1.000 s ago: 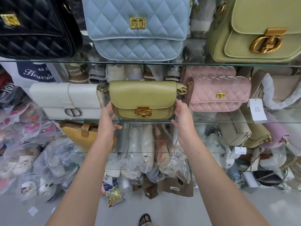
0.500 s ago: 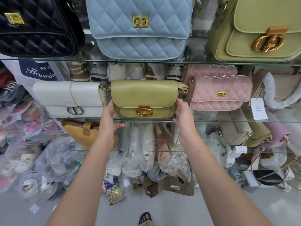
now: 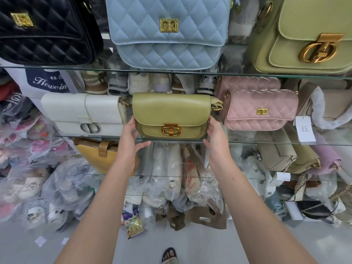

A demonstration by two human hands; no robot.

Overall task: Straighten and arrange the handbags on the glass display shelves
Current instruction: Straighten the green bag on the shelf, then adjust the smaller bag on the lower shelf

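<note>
A small olive-green handbag (image 3: 167,109) with a gold clasp stands upright at the front of the middle glass shelf (image 3: 266,142). My left hand (image 3: 131,136) presses its left side, thumb under the shelf edge. My right hand (image 3: 215,136) presses its right side. A white handbag (image 3: 80,109) sits to its left and a pink quilted handbag (image 3: 261,111) to its right, a second pink one behind it. On the upper shelf (image 3: 57,69) stand a black quilted bag (image 3: 43,35), a blue quilted bag (image 3: 167,35) and a large green bag (image 3: 308,35).
A mustard bag (image 3: 91,155) and beige bags (image 3: 276,155) sit on the lower shelf. Plastic-wrapped shoes (image 3: 66,187) pile up at the left and under the shelves. A white price tag (image 3: 304,128) hangs over the middle shelf's edge. My sandalled foot (image 3: 169,254) is on the grey floor.
Hardly anything: both hands stay on the green handbag's sides, and the view has drifted slightly.
</note>
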